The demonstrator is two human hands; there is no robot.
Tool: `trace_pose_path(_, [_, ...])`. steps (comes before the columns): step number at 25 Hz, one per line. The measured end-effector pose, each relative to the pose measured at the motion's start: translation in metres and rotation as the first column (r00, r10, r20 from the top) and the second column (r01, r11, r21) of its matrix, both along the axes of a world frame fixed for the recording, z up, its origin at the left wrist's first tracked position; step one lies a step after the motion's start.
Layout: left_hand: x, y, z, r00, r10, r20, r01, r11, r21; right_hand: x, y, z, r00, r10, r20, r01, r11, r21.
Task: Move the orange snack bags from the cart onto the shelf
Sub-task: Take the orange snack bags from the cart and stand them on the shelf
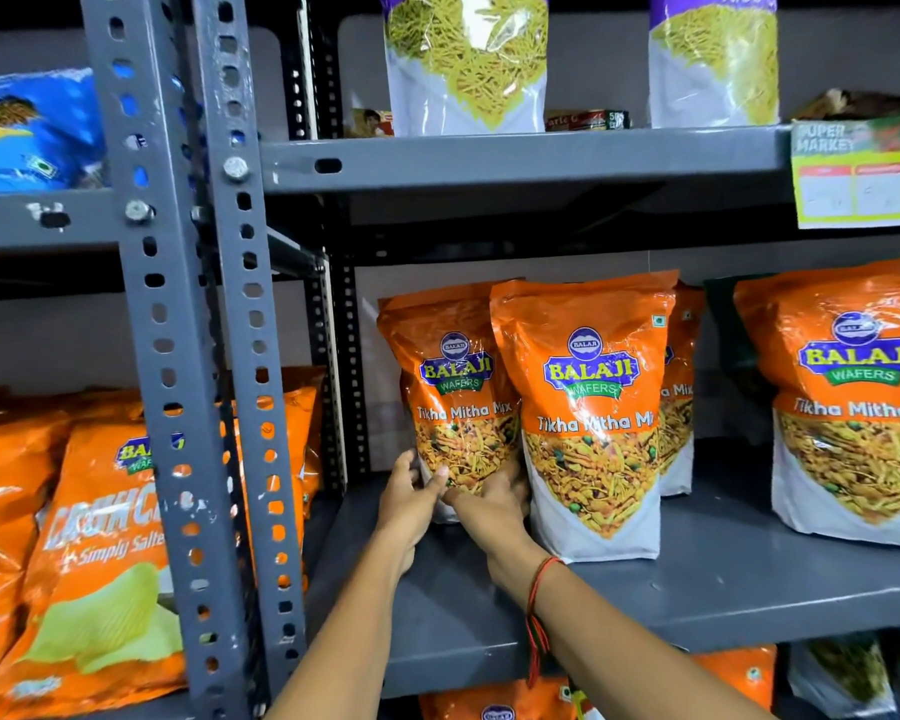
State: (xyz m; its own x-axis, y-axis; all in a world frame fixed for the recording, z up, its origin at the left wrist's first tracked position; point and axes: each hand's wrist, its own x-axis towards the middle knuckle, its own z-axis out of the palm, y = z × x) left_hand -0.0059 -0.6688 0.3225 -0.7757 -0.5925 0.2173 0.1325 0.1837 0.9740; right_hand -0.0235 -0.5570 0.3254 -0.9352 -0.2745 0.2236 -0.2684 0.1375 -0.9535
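Observation:
An orange snack bag [455,387] stands upright at the left of the grey middle shelf [697,579]. My left hand [411,506] grips its lower left edge and my right hand [494,506] grips its lower right, both at the bag's base. A second orange bag [593,407] stands right beside it, slightly in front and overlapping it. A third orange bag [679,397] shows behind that one, and another [853,402] stands further right. The cart is out of view.
Perforated grey uprights [230,356] stand left of my hands. Orange chip bags [100,553] fill the left bay, with blue bags [27,132] above. Purple-and-white snack bags [466,65] stand on the upper shelf. A price tag [855,174] hangs at right.

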Motion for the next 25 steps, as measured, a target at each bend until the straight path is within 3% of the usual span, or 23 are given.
trace_pose_path(15, [0.018, 0.008, 0.001, 0.998, 0.049, -0.047, -0.049, 0.999, -0.01, 0.013, 0.007, 0.001, 0.996, 0.081, -0.025, -0.081, 0.997, -0.017])
trace_pose_path(17, [0.026, 0.017, 0.007, 0.975, 0.192, -0.116, -0.196, 0.98, -0.022, 0.023, 0.015, 0.004, 0.989, 0.122, -0.083, -0.121, 0.993, 0.007])
trace_pose_path(19, [0.034, 0.027, 0.016, 0.893, 0.362, -0.267, -0.387, 0.921, -0.044, 0.036, 0.029, 0.008, 0.953, 0.151, -0.264, -0.143, 0.989, 0.046])
trace_pose_path(22, [0.038, 0.046, 0.029, 0.847, 0.304, -0.435, -0.385, 0.917, -0.108, 0.043, 0.07, 0.019, 0.785, -0.022, -0.619, -0.035, 0.996, -0.079])
trace_pose_path(25, [0.028, 0.07, 0.03, 0.939, 0.051, -0.34, -0.123, 0.973, -0.194, 0.022, 0.123, 0.028, 0.668, -0.373, -0.644, 0.147, 0.914, -0.377])
